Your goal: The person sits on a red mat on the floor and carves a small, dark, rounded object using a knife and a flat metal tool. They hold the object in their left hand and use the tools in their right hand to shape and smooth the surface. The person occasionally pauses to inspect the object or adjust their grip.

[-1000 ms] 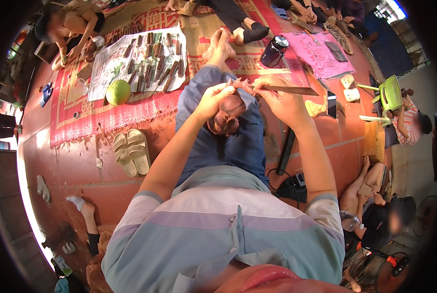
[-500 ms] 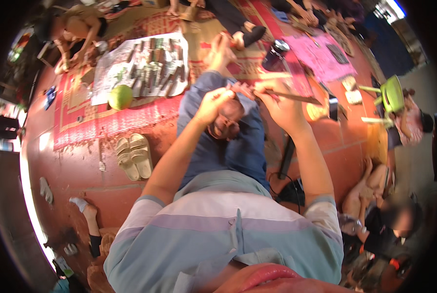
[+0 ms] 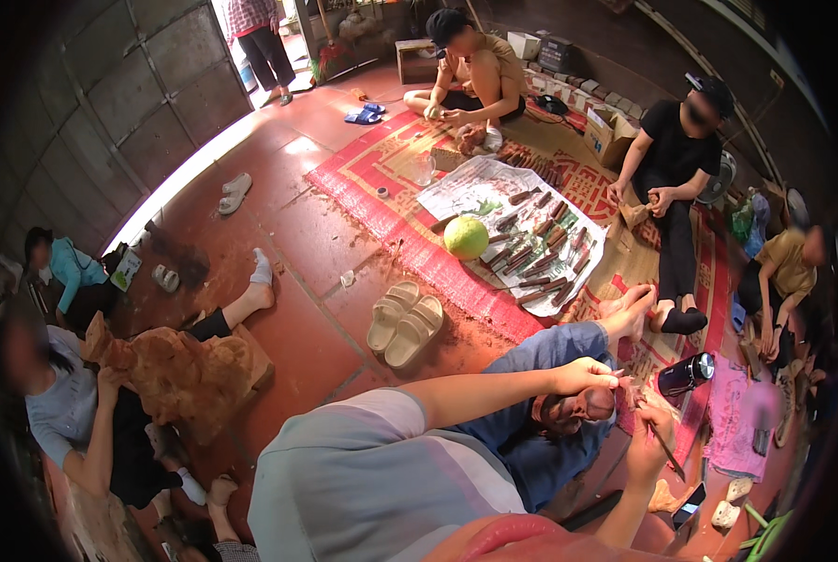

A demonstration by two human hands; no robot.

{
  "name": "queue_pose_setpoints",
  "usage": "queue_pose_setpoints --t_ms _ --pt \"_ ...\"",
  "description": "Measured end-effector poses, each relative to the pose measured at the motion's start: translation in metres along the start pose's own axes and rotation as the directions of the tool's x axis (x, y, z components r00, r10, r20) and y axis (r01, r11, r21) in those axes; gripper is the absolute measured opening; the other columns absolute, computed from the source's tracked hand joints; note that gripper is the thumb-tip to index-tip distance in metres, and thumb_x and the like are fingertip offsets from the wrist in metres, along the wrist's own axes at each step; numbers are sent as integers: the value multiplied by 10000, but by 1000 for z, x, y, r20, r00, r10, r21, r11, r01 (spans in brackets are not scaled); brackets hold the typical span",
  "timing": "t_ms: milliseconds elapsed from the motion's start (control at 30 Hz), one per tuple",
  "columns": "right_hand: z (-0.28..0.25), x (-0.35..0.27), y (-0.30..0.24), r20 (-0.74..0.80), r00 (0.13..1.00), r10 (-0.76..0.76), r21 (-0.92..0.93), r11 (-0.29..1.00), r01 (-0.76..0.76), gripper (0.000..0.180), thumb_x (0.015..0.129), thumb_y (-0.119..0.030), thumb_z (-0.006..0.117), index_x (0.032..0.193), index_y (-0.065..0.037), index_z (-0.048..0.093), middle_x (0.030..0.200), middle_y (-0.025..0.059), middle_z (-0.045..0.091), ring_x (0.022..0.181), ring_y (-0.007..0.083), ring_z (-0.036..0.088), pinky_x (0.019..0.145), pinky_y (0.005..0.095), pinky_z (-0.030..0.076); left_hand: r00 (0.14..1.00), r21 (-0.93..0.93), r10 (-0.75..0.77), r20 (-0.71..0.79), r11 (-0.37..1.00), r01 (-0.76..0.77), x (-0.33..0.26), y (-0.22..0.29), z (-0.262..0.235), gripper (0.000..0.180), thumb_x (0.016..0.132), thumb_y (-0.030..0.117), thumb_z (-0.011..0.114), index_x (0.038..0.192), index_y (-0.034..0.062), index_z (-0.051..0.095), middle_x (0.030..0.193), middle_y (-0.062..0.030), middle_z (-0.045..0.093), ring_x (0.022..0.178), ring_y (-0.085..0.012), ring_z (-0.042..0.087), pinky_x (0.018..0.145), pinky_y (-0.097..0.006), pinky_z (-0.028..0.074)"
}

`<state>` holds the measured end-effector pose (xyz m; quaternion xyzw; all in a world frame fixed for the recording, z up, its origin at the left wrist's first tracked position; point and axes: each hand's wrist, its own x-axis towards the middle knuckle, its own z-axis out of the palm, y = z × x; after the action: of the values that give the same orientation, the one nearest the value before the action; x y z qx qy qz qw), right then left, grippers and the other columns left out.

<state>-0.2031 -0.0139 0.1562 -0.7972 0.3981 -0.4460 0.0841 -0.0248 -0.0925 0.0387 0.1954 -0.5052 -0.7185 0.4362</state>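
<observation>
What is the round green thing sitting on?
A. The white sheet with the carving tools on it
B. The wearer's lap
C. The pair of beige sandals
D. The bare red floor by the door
A. The round green fruit rests at the near edge of the white sheet spread on the red mat, next to rows of carving tools; the beige sandals lie apart from it on the floor.

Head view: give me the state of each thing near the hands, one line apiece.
left hand: closed on the small wooden carving, steadying it on the lap
small wooden carving: resting on the lap, held
right hand: gripping the carving tool
carving tool: held, tip at the carving
black flask: lying on its side
beige sandals: paired, off the feet
green fruit: whole, uncut
</observation>
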Motion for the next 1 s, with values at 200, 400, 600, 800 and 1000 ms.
queue_pose_setpoints --t_ms 200,400,600,800,1000 --pt "-7 2 10 -83 997 -1 108 994 10 155 783 58 620 866 -18 513 823 140 587 768 264 611 714 339 496 999 33 -45 -9 998 45 6 4 1 263 878 247 608 969 7 671 871 33 612 856 -45 501 811 -233 405" --pt "-4 1 -3 -44 998 -36 -36 999 35 172 750 59 658 829 -22 528 789 126 597 789 250 624 737 345 508 1000 -6 -10 -12 1000 10 3 3 3 264 882 259 604 946 12 669 867 51 604 845 -36 499 781 -225 414" --pt "-8 8 -8 -37 998 51 -38 998 -52 174 746 61 657 840 -22 536 823 129 597 826 270 628 723 357 508 1000 112 10 -17 994 -8 9 -5 -1 223 885 219 597 918 8 663 885 22 623 888 -57 533 827 -240 430" --pt "-12 26 -17 -120 992 38 14 999 -37 143 782 35 648 855 -29 542 760 118 589 689 237 613 583 302 496 998 77 -20 -52 997 24 6 -6 -11 199 887 193 585 947 12 642 911 5 621 873 -74 529 824 -242 425" --pt "-8 23 -13 -14 997 73 -23 997 -73 111 788 14 631 841 -37 547 768 92 585 702 211 618 606 308 498 991 -101 -133 5 986 133 9 -1 -3 193 889 176 590 987 16 636 916 42 600 845 -38 510 803 -206 411"
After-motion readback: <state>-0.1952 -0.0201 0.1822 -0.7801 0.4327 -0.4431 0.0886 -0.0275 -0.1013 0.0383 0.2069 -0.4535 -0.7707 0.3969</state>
